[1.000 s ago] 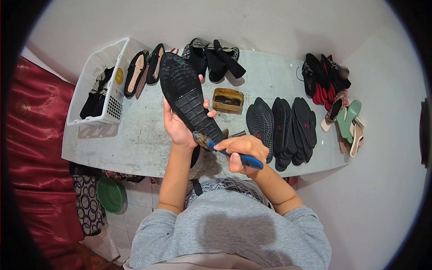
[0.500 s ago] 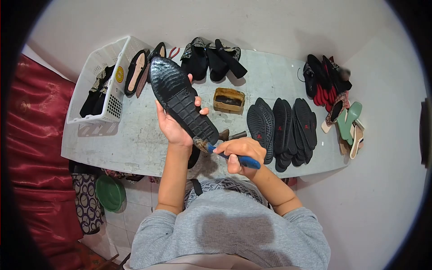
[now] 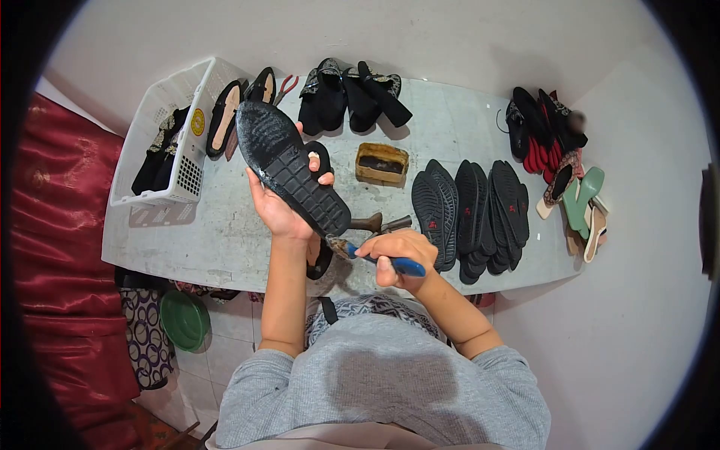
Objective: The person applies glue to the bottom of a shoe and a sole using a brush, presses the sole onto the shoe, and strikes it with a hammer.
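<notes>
My left hand grips a black shoe sole, its fingers along the right edge. The broad front end looks dark and streaky, and block-shaped ridges run down to the narrow heel end. In my right hand is a brush with a blue handle, fingers wrapped round it. The brush's bristle end is right at the sole's heel end, below it. Behind my left hand, part of a black shoe shows near the table's front edge. A hammer lies partly hidden behind the sole.
On the table, a yellowish box sits centrally. Stacked black soles lie to the right. Black shoes stand at the back. A white basket with shoes is at left, and green sandals are at far right.
The sole has shifted slightly left and tilted, so its front end shines less. The brush has dropped a little from the heel end's surface to just beneath it.
</notes>
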Demonstrator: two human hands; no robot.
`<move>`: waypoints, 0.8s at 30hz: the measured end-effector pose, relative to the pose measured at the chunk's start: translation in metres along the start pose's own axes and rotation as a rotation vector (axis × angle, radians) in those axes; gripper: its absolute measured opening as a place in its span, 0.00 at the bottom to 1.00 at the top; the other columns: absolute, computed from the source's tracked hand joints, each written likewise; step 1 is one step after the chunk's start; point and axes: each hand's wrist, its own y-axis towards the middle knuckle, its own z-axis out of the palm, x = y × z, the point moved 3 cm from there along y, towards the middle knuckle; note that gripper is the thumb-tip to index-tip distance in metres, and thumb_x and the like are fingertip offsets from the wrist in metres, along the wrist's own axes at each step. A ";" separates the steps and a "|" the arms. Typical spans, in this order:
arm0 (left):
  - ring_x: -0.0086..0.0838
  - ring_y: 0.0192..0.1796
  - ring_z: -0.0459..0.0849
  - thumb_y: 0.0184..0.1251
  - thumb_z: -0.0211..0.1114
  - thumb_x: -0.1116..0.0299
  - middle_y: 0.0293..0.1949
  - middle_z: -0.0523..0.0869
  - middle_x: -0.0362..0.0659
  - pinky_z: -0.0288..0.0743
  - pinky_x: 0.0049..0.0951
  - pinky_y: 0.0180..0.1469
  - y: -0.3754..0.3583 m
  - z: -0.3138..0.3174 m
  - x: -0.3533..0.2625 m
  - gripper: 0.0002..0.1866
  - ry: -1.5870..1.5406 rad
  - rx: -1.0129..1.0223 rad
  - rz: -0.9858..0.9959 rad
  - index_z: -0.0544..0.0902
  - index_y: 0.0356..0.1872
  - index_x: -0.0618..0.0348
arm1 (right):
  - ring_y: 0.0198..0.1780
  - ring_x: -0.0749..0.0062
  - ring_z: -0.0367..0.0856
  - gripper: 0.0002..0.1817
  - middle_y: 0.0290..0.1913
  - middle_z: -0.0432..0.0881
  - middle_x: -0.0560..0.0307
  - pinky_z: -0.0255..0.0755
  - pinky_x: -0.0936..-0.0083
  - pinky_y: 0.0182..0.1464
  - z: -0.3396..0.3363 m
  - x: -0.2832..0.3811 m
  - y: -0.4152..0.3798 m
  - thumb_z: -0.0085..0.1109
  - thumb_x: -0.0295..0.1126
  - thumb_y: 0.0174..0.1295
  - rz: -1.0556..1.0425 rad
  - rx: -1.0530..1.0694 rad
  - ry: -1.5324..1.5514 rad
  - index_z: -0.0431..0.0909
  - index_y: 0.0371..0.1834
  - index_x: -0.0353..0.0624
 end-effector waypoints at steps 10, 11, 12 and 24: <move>0.39 0.53 0.74 0.72 0.32 0.45 0.66 0.64 0.53 0.74 0.39 0.48 -0.002 -0.015 0.013 0.31 0.044 -0.156 -0.041 0.65 0.63 0.58 | 0.16 0.79 0.71 0.06 0.31 0.81 0.40 0.71 0.81 0.19 -0.039 -0.001 0.002 0.46 0.28 0.61 0.306 -0.383 0.407 0.68 0.36 0.36; 0.38 0.54 0.75 0.73 0.33 0.46 0.64 0.67 0.54 0.76 0.37 0.49 -0.003 -0.011 0.019 0.31 0.080 -0.224 -0.026 0.68 0.60 0.60 | 0.16 0.80 0.72 0.06 0.32 0.82 0.40 0.72 0.81 0.20 -0.037 -0.001 0.001 0.47 0.28 0.61 0.329 -0.338 0.370 0.68 0.36 0.36; 0.37 0.53 0.78 0.73 0.33 0.46 0.60 0.71 0.56 0.78 0.33 0.50 -0.006 -0.002 0.026 0.29 0.061 -0.228 -0.018 0.69 0.59 0.58 | 0.09 0.79 0.66 0.10 0.24 0.79 0.41 0.65 0.84 0.10 -0.028 0.004 0.011 0.42 0.34 0.62 0.274 -0.317 0.215 0.62 0.32 0.36; 0.32 0.37 0.81 0.70 0.34 0.37 0.44 0.80 0.53 0.80 0.25 0.34 -0.014 -0.012 0.033 0.34 0.188 -0.170 -0.128 0.71 0.54 0.58 | 0.20 0.74 0.80 0.03 0.27 0.84 0.55 0.74 0.81 0.24 -0.012 0.012 0.016 0.51 0.22 0.50 0.078 -0.062 -0.047 0.73 0.29 0.39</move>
